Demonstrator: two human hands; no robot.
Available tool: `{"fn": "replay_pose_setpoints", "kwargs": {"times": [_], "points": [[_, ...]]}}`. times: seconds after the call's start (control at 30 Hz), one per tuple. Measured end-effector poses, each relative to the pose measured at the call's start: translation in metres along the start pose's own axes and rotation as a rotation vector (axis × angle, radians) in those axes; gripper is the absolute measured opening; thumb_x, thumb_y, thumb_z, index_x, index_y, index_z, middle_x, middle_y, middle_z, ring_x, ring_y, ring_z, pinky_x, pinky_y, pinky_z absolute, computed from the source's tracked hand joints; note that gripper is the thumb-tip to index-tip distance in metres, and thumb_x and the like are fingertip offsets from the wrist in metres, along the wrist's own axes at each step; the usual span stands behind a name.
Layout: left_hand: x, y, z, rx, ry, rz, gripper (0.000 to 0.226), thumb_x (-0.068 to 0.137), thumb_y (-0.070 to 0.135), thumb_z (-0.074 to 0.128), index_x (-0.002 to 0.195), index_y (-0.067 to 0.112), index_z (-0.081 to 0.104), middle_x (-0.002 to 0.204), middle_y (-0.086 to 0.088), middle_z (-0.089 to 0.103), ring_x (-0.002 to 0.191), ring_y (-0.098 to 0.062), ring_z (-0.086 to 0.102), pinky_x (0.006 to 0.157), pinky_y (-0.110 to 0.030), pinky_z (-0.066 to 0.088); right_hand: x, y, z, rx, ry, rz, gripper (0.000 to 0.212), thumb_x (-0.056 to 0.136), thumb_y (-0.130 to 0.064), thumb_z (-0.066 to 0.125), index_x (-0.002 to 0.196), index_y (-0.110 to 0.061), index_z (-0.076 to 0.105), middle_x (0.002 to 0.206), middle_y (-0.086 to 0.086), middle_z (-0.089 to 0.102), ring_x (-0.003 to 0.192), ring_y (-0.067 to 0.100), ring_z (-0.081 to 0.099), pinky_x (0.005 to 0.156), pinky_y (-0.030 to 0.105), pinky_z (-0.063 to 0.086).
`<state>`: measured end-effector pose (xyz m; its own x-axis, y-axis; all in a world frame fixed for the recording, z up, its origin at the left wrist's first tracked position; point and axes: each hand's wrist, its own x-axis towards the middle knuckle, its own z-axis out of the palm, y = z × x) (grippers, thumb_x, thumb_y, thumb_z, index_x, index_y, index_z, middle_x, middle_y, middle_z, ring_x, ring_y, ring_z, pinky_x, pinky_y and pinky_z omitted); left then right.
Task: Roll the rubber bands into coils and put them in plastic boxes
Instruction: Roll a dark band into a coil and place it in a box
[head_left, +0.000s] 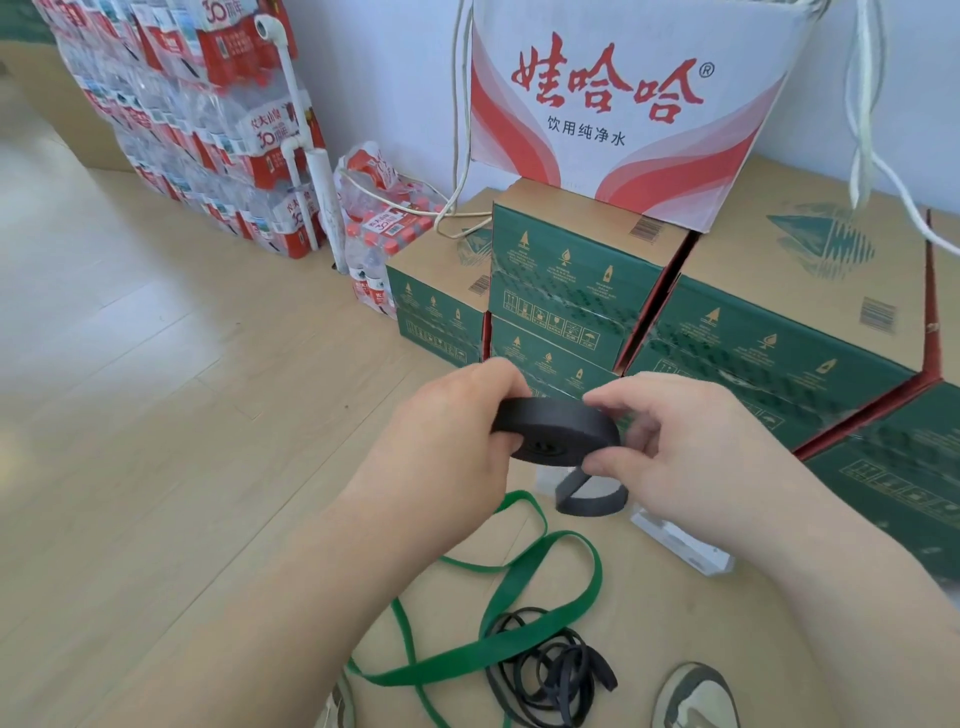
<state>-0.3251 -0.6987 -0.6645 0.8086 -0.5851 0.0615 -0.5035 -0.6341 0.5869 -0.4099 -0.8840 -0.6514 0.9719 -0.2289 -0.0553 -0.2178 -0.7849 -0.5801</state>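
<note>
Observer: Black coil (558, 434) sits between both hands, lifted above the cardboard sheet (717, 618). Left hand (441, 436) grips its left rim, fingers curled over the top. Right hand (691, 457) pinches the right edge, thumb underneath.

Operator: Tail?

Observer: Loose tail (589, 496) hangs in a loop just below the right thumb. Not wound in yet.

Operator: Judgement: hold the left grip firm so the turns don't spring apart. Feed the tail flat with the right hand, no twist, layers flush.

Observer: Clear plastic box (680, 543) lies directly beneath the right hand, partly hidden by it. Open or lidded, cannot tell.

Operator: Obstacles?

Observer: Green band (519, 597) sprawls below the left forearm. Thin black bands (545, 670) lie nearer the body, shoe (691, 696) beside them. The dangling tail could snag the box rim. Green cartons (571, 291) stand beyond the hands, well apart.
</note>
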Motion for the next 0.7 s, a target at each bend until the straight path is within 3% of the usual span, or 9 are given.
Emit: {"fn": "replay_pose_setpoints", "kwargs": {"times": [0.1,0.23,0.43,0.57,0.7], "points": [[0.002,-0.004,-0.004,-0.21,0.009,-0.115,0.022,0.088,0.015,0.074,0.098,0.031,0.063,0.087,0.014,0.068,0.08,-0.005,0.062,0.07,-0.022,0.051,0.002,0.005,-0.003,0.079,-0.006,0.066,0.015,0.087,-0.024,0.078,0.091,-0.038,0.071,0.069,-0.02,0.067,0.063,0.004,0.061,0.056,0.012,0.042],[0.0,-0.003,-0.004,-0.335,-0.025,-0.197,0.023,0.085,0.018,0.078,0.091,0.032,0.061,0.086,0.014,0.07,0.078,-0.002,0.064,0.071,-0.018,0.052,0.001,0.005,-0.01,0.159,0.018,0.045,0.02,0.089,-0.015,0.075,0.088,-0.035,0.072,0.064,-0.013,0.069,0.052,0.006,0.057,0.052,0.013,0.045],[-0.005,0.001,-0.001,0.154,0.029,0.06,0.029,0.087,0.027,0.07,0.112,0.036,0.057,0.104,0.015,0.058,0.095,-0.011,0.055,0.077,-0.035,0.053,0.0,0.001,0.003,-0.07,-0.01,-0.016,0.013,0.087,-0.02,0.075,0.089,-0.03,0.066,0.074,-0.013,0.056,0.07,0.004,0.051,0.066,0.028,0.042],[-0.007,0.007,0.002,0.202,-0.041,0.172,0.029,0.092,0.031,0.065,0.118,0.037,0.055,0.106,0.013,0.059,0.098,-0.014,0.056,0.081,-0.033,0.048,-0.003,0.001,0.007,-0.19,-0.028,-0.085,0.013,0.087,-0.024,0.072,0.09,-0.033,0.063,0.08,-0.016,0.053,0.077,0.005,0.05,0.071,0.03,0.046],[-0.005,0.001,0.002,0.051,-0.052,0.015,0.021,0.092,0.026,0.067,0.107,0.036,0.057,0.098,0.015,0.064,0.091,-0.01,0.059,0.078,-0.029,0.047,-0.003,-0.002,-0.001,0.021,-0.018,-0.025,0.013,0.084,-0.029,0.08,0.091,-0.036,0.072,0.07,-0.015,0.061,0.062,0.002,0.056,0.062,0.02,0.04]]}}
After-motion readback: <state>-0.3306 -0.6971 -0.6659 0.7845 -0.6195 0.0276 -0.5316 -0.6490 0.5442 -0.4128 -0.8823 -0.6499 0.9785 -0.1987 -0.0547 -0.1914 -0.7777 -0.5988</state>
